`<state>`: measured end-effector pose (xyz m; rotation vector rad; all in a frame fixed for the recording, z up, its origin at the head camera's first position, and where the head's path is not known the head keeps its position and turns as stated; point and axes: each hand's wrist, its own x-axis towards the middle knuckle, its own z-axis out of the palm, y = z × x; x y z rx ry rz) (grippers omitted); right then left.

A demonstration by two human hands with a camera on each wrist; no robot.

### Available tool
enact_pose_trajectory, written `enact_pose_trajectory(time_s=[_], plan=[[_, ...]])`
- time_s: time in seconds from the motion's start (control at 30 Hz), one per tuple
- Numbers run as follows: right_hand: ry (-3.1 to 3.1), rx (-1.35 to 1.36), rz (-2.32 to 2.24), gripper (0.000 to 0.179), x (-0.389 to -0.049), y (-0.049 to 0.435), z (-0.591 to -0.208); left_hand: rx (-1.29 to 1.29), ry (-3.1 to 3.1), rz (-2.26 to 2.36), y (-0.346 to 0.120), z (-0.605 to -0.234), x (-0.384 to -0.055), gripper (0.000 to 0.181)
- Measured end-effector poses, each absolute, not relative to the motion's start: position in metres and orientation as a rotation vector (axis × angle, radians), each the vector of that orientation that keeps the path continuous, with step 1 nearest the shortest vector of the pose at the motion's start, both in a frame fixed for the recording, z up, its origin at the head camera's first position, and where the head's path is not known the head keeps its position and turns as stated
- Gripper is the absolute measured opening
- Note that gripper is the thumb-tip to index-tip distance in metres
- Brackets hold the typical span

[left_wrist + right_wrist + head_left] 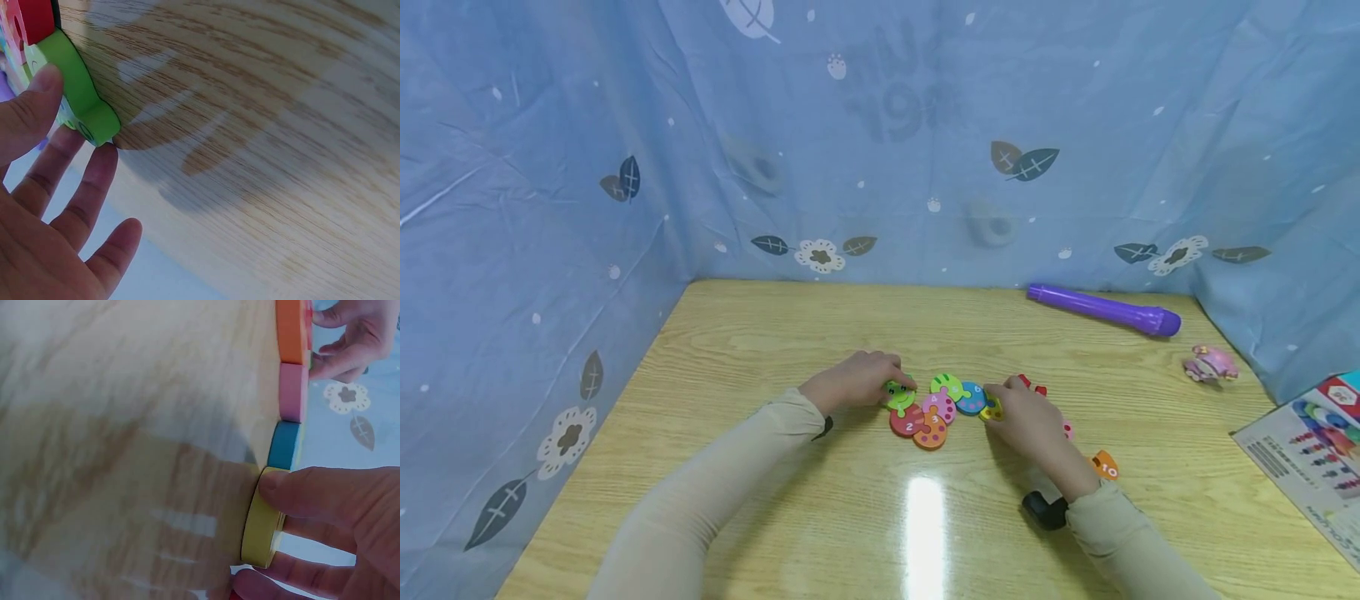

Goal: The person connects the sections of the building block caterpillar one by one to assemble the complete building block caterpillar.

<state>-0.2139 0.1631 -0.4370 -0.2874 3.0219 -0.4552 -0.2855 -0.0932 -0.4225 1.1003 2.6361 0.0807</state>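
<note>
My left hand (859,380) pinches the green face piece (900,397) of a caterpillar number puzzle, thumb on one side and fingers on the other. A red piece marked 2 (907,421) joins it, followed by orange 3 (931,433), pink 4 (939,408), green 5 (947,386) and blue 6 (972,398) in a winding chain. At the chain's right end my right hand (1030,421) grips a yellow piece (263,525) against the blue one, partly covering it. Beyond that hand, a red piece (1041,390) and a pink piece (1067,429) show only in part.
An orange piece marked 10 (1105,465) lies by the right wrist. At the back right rests a purple toy microphone (1105,310), with a small pink toy (1211,364) nearer the right edge. A printed box (1311,454) stands at far right; blue curtains (880,167) border the table.
</note>
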Motion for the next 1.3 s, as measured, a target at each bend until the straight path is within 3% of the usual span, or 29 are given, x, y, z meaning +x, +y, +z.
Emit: enact_pose_trajectory(time_s=[0.3, 0.57, 0.97, 1.3], plan=[[3.053, -0.264, -0.562, 0.051, -0.215, 0.175, -0.421, 1.119, 2.631, 0.064, -0.094, -0.423, -0.287, 0.045], [3.054, -0.022, -0.483, 0.046, -0.225, 0.207, -0.406, 1.129, 2.632, 0.055, -0.094, -0.425, -0.287, 0.045], [2.92, 0.224, -0.253, 0.06, -0.243, 0.193, -0.42, 1.122, 2.629, 0.074, -0.095, -0.422, -0.285, 0.045], [2.908, 0.273, -0.258, 0.047, -0.252, 0.191, -0.427, 1.104, 2.62, 0.084, -0.094, -0.419, -0.284, 0.044]])
